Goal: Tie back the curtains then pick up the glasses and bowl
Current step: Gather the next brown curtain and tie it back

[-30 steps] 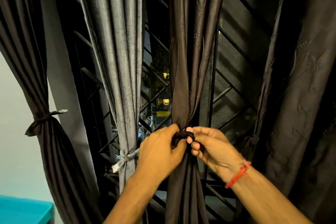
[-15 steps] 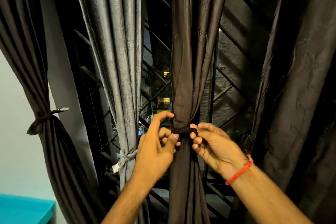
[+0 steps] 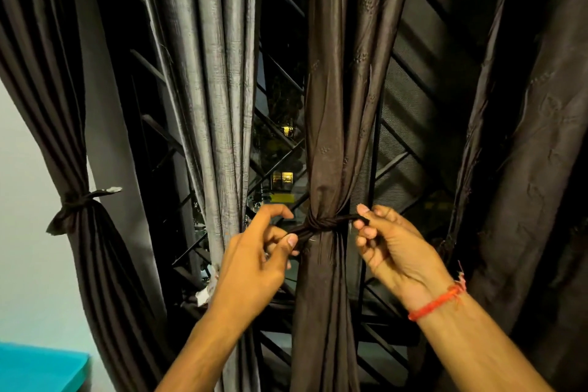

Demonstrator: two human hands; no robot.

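A person's left hand (image 3: pixel 254 259) and right hand (image 3: pixel 393 248) each pinch one end of a thin dark fabric tie (image 3: pixel 321 223) knotted round a gathered brown satin curtain (image 3: pixel 337 137) hanging between them. The soft, light, probably slippery cloth is best gripped near the knot.

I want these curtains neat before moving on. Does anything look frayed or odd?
Yes: the tie on the far-left curtain has a pale, worn-looking tip sticking out sideways. The knot between the hands looks tidy.
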